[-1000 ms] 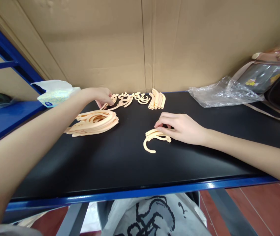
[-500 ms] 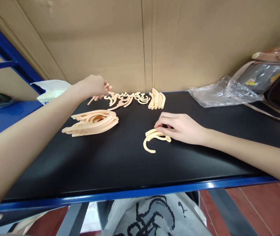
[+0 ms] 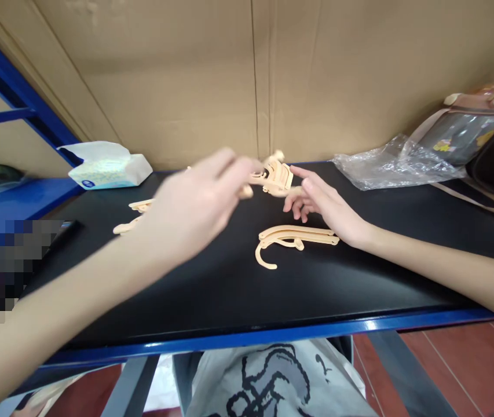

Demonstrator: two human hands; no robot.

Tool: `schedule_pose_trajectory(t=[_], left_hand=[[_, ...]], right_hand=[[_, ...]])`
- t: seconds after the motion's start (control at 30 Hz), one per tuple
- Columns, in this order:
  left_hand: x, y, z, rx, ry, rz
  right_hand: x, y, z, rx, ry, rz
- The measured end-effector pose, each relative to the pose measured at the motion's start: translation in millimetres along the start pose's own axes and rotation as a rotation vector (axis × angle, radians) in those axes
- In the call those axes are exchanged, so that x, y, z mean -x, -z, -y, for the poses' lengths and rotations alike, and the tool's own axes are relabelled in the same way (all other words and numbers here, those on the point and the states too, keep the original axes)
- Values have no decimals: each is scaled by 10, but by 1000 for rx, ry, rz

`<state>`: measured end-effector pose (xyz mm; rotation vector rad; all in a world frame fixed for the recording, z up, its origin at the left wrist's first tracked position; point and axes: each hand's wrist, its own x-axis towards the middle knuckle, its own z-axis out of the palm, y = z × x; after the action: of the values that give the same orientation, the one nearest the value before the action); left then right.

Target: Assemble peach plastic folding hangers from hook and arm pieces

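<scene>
One head view — close above, facing forward and down over the tabletop (image 3: 212,295).

Cardboard wall (image 3: 164,75), blue-edged black table (image 3: 220,298), red tiled floor (image 3: 468,370)

Soft light, hands (image 3: 192,202) motion-blurred, chiefly the left, glints on blue edge (image 3: 247,337), lower-left corner pixelated

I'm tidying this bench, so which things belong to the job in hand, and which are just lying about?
Apparently in the job:
blurred cream piece in the left hand
hooked cream piece beside the right hand
cream strips at the back
partly hidden cream stack

Apparently lying about:
tissue pack
crumpled plastic
bottle
</scene>
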<state>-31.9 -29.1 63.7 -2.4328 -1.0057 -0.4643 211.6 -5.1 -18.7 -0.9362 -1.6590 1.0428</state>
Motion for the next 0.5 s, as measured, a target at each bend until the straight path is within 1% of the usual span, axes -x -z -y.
schedule_pose_trajectory(t=[0.07,0.13,0.2,0.27,0.37,0.5], left_hand=[[69,-146,-165,-27,-127,26],[103,-301,-264,-33,-211,37],[118,-434,-308,-8,-246,78],[127,-521,-317,2,-261,116],[145,-564,-311,18,-260,128],[162,-533,-301,51,-241,127]], right_hand=[[-7,3,14,-74,0,-1],[5,1,40,-49,16,35],[31,-7,68,39,17,96],[60,-18,87,131,27,153],[90,-33,97,216,61,209],[98,-34,93,221,83,235]])
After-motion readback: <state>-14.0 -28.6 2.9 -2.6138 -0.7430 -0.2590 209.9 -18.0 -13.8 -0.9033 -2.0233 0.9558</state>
